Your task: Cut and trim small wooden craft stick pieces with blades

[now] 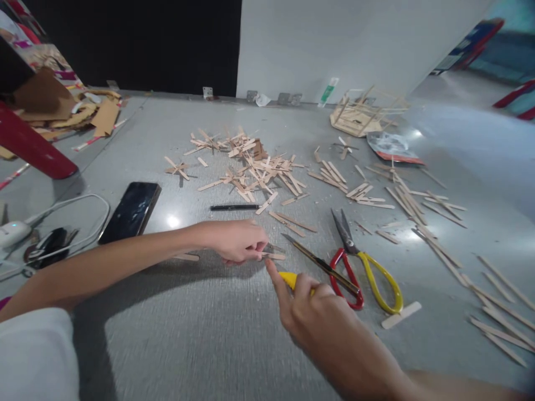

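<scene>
My left hand (pixel 238 240), fingers pinched together, holds a short wooden craft stick (pixel 276 256) down near the table surface. Its right end pokes out past the fingertips. My right hand (pixel 321 317) is closed around a yellow cutter knife (pixel 289 278), index finger stretched along it toward the stick. Most of the knife is hidden by the fingers, and its blade is hard to make out. Just right of the knife lie a thin dark pointed tool (pixel 320 262) and a pair of scissors (pixel 349 245) with one red and one yellow handle, blades apart.
A pile of cut craft sticks (pixel 259 167) lies ahead, with more sticks (pixel 407 203) along the right. A black pen (pixel 234 207), a phone (pixel 131 211) and a white cable (pixel 90 196) are nearby. A wooden stick frame (pixel 355 120) stands at the back; cardboard scraps (pixel 106 116) lie left.
</scene>
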`<state>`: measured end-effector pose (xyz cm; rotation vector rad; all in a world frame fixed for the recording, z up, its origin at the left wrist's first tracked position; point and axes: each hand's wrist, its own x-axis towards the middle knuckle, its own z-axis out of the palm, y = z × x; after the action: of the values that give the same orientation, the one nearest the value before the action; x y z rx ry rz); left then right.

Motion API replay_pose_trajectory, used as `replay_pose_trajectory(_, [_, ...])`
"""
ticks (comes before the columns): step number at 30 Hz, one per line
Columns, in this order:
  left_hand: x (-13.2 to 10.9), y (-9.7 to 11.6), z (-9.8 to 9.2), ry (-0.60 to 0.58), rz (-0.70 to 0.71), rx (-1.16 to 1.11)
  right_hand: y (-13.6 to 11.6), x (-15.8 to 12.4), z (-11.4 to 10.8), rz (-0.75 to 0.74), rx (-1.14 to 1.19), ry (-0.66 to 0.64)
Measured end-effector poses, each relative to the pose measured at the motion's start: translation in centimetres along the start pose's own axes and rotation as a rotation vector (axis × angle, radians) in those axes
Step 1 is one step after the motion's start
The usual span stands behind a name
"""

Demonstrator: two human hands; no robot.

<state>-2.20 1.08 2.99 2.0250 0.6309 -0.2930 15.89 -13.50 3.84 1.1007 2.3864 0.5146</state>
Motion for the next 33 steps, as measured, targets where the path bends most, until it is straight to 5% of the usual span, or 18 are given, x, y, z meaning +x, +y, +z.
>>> replay_pose_trajectory(7, [-0.1, 0.1, 0.0, 0.019, 0.014, -0.006, 8.7, 3.0, 0.4, -0.202, 0.484, -0.065])
replay_pose_trajectory(10, [-0.1, 0.1, 0.1, 0.028, 0.021, -0.006, 10.1, 3.5, 1.0, -0.244, 0.583, -0.044])
replay_pose_trajectory(18, [-0.1, 0.3, -0.1, -0.007, -0.043, -0.020, 0.6, -0.4, 2.3, 0.074, 0.057, 0.165])
replay_pose_trajectory(22, [-0.4, 0.6, -0.1, 0.011, -0.049, 0.096, -0.5, -0.9, 3.5, 0.137, 0.104, 0.255])
replay_pose_trajectory(28, [-1.8, 2.0, 0.9, 0.481, 0.035, 0.543, 1.4, -0.8, 5.3, 0.327, 0.721, 0.497])
replay_pose_trajectory(33, [-3.3, 4.0, 2.6, 0.893, 0.287, 0.828, 2.0, -1.3, 5.2, 0.562, 0.845, 0.769])
